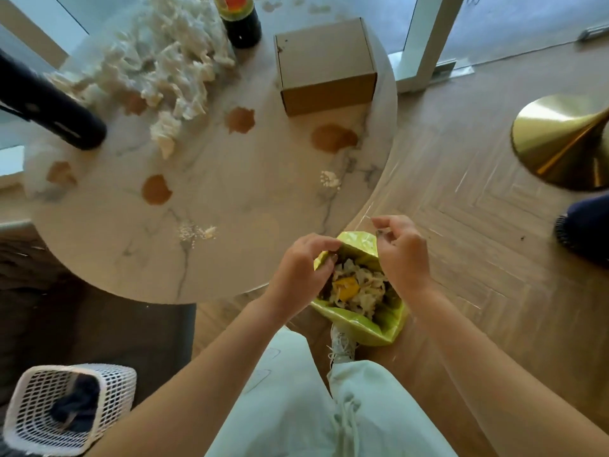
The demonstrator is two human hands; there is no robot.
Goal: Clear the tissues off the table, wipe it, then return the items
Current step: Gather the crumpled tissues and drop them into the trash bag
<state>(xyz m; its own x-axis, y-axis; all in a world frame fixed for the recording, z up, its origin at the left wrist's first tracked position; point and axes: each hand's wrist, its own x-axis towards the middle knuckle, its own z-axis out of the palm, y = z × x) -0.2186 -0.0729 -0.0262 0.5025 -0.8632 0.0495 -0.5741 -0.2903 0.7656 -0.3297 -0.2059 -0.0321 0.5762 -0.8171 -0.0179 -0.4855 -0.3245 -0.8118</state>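
Both bare forearms rise from the lower edge of the frame and converge just below centre — the left from the lower left, the right from the lower right. The left hand (pixel 301 268) sits knuckles-up, its fingers curled and pinching a thin edge at its fingertips. The right hand (pixel 400 250), just right of it, has its fingers bent and bunched together, thumb tucked near them — wrist angled inward.

The dark sauce bottle (pixel 240 21) is cut off by the top edge, its label blurred; the black cylinder (pixel 49 107) runs off the left edge. The gold cone-shaped base (pixel 560 140) is clipped at the right edge; the white mesh basket's (pixel 71 407) dark contents are unidentifiable.
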